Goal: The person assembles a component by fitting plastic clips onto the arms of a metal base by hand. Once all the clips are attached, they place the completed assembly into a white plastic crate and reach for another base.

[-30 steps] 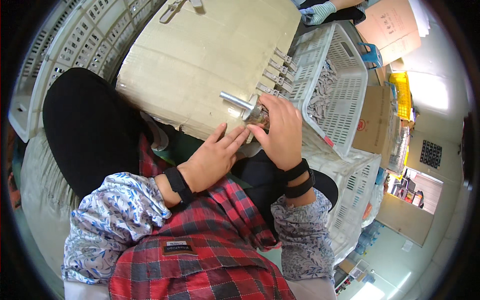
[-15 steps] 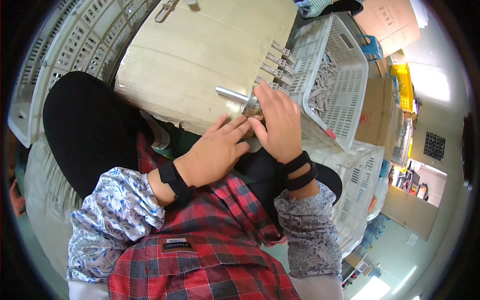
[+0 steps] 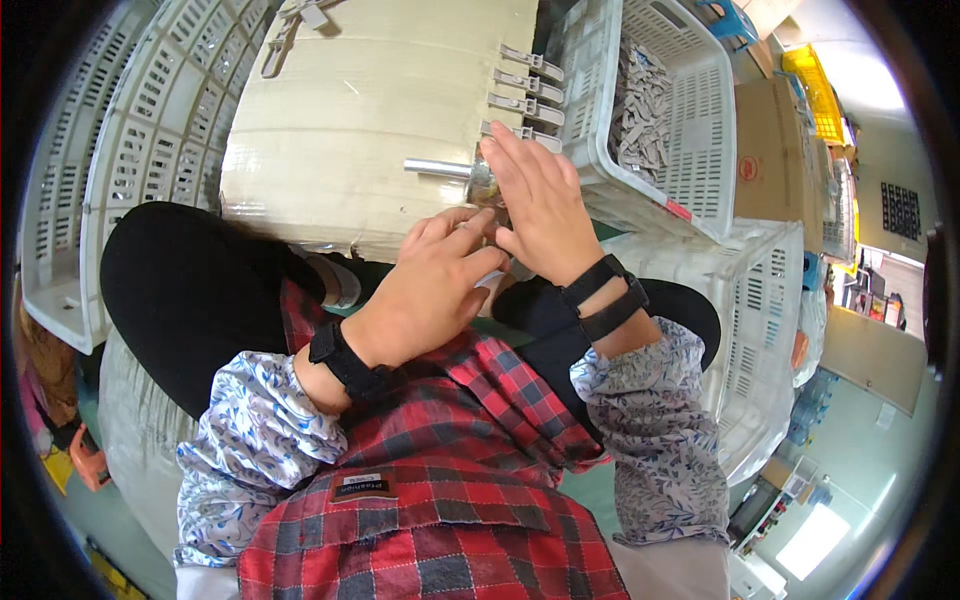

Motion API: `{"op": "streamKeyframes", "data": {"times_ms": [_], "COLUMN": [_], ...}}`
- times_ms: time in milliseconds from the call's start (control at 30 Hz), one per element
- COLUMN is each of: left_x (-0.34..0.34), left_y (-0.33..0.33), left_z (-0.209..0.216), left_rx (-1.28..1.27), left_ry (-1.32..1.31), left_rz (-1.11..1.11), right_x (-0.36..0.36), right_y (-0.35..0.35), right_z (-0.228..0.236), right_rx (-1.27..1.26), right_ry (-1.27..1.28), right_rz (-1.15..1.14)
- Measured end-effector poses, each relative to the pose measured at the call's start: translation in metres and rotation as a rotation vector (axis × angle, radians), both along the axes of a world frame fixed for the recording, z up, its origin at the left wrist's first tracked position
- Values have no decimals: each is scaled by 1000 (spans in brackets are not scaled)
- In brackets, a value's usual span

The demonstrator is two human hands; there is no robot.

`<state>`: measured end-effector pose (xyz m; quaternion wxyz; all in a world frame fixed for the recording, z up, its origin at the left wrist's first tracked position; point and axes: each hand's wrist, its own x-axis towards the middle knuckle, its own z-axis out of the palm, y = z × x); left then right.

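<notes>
From above, we see a person seated at a broad, pale tan cardboard box (image 3: 350, 130), both bare hands at work by its near right corner. We find a silver metal rod (image 3: 432, 167) lying over the box top there, its plain end pointing left and its wider, rounded, brownish end piece (image 3: 482, 186) between the two hands. The left hand (image 3: 430, 275) reaches in from below, fingers bent and close together, their tips at the underside of that end piece; we cannot tell whether they clamp anything. The right hand (image 3: 545, 210) leans in from the other side, four fingers stretched side by side and the thumb set apart, up against the end piece; its palm is hidden from us, so we cannot tell how firmly it grips.

Just beyond the right fingertips, we count at least four slim, light grey plastic clips (image 3: 525, 106) in a row along the box's right edge. More grey pieces (image 3: 300, 20) lie near its far left corner. To the right, we see a light grey slatted plastic crate (image 3: 705, 150), a heap of small grey parts (image 3: 638, 110) inside. A tall off-white plastic basket (image 3: 160, 130) stands at left. Black straps (image 3: 345, 360) circle both wrists, above white sleeves with blue leaf prints (image 3: 260, 425) and a red-and-black checked apron (image 3: 430, 520).
</notes>
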<state>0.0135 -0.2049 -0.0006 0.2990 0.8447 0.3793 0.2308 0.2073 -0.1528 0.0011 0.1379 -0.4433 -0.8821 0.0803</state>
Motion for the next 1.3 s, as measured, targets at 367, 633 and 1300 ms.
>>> {"op": "streamKeyframes", "data": {"times_ms": [367,633,1300], "left_x": [10,-43,-20], "left_y": [-15,50,130], "left_z": [28,22,-44], "left_rx": [211,275,-98], "left_ry": [146,60,-121], "left_rz": [-29,161,-39], "right_x": [1,-4,1], "right_y": [6,8,51], "right_z": [-22,-5,8], "right_rx": [173,48,-230], "right_ry": [22,62,207], "right_rz": [-58,-72,-300]}}
